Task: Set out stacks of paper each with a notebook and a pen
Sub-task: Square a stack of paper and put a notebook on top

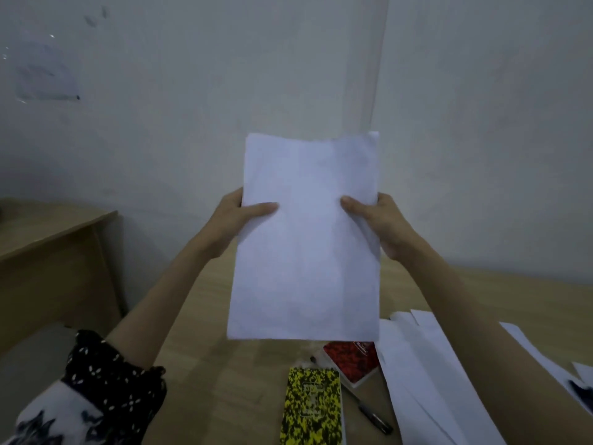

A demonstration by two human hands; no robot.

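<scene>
paper stack [305, 239] upright, between hands | left hand [236, 220] grips left edge | right hand [375, 223] grips right edge

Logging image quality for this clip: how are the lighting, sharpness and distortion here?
Head view: dim, bluish light; the held paper stack shows no glare; the left hand and right hand look soft; wide-angle bending curves the table edges; the pen is slightly blurred.

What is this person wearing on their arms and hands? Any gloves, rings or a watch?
Both the left hand and right hand are bare: no gloves, rings or watch show. The forearms are uncovered too. A dark sleeve with small white flecks is bunched near the left elbow.
</scene>
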